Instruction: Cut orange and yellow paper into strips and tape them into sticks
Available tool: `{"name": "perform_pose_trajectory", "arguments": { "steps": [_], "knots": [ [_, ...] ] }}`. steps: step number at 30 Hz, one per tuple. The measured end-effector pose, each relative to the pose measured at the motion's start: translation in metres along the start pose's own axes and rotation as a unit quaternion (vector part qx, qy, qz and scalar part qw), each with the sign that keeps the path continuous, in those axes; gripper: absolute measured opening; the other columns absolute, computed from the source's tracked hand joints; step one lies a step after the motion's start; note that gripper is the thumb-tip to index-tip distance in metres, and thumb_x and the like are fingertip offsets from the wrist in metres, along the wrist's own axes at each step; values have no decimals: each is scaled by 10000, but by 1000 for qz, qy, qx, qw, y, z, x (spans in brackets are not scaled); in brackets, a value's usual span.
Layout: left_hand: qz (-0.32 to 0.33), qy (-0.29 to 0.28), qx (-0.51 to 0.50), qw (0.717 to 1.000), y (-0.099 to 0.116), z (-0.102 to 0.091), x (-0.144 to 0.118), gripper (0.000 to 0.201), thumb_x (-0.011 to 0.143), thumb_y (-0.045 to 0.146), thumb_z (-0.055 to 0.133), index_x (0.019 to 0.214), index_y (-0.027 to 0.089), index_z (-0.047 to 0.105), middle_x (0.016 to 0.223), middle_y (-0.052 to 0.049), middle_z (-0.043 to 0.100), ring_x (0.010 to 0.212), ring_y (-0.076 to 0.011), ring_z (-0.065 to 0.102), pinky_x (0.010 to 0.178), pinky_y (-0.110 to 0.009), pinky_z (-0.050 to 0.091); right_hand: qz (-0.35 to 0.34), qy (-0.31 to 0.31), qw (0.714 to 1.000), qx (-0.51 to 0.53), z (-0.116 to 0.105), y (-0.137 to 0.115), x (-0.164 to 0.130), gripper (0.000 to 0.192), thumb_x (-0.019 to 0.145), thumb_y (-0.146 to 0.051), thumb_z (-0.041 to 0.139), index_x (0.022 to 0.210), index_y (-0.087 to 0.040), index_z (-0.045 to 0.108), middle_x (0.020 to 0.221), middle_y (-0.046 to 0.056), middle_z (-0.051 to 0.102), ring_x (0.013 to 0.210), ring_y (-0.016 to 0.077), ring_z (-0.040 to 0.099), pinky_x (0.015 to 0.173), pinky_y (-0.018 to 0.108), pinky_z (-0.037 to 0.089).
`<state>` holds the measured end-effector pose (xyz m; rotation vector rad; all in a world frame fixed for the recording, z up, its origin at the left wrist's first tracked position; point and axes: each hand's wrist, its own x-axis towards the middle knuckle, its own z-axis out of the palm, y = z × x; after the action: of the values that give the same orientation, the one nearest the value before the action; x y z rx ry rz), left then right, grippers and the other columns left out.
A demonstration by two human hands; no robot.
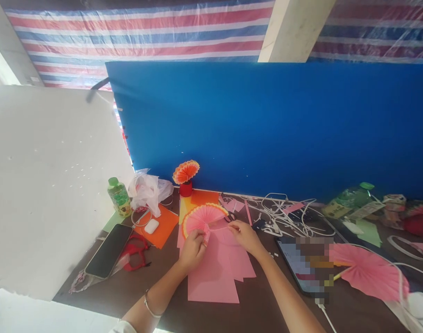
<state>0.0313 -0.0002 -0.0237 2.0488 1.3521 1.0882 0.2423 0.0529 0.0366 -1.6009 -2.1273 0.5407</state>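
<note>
A pleated paper fan (202,217), pink with a yellow and orange edge, is half spread above pink paper sheets (211,282). My left hand (194,249) is closed on the fan's gathered base. My right hand (245,236) pinches the end of a thin pink strip (218,228), which runs across to the fan's base near my left fingers. Whether the strip is attached there is hidden by the fingers. Orange and yellow paper (204,198) lies behind the fan.
At left are a phone (109,249), green-capped bottle (119,196), white earphone case (151,225) and orange paper (166,226). A paper flower (186,172) stands behind. Tangled white cables (280,217), a tablet (294,263) and another pink fan (374,273) lie right. A blue panel (266,129) borders the table.
</note>
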Motion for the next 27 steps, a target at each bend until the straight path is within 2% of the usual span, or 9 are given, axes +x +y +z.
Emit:
{"name": "perform_pose_trajectory", "arguments": {
  "steps": [9,22,27],
  "knots": [
    [9,12,-27,1000,-3,-2,0,200,754,97,365,704,164,548,974,-90,573,933,-199,520,822,-359,429,-20,-7,999,27,-11,25,20,227,769,-290,456,804,-201,662,881,52,662,806,201,596,732,292,420],
    [8,8,-52,999,-6,-5,-1,212,750,93,351,699,168,543,945,-78,585,882,-186,544,772,-325,438,-18,-10,998,57,-26,52,25,222,746,-316,473,727,-185,652,807,48,665,767,195,597,721,296,431],
    [-5,21,-52,998,-11,-5,0,209,727,70,346,647,166,514,915,-78,599,858,-187,553,756,-318,434,-6,8,997,80,-40,67,29,209,726,-320,492,737,-185,651,786,38,674,729,182,607,704,289,454]
  ]
}}
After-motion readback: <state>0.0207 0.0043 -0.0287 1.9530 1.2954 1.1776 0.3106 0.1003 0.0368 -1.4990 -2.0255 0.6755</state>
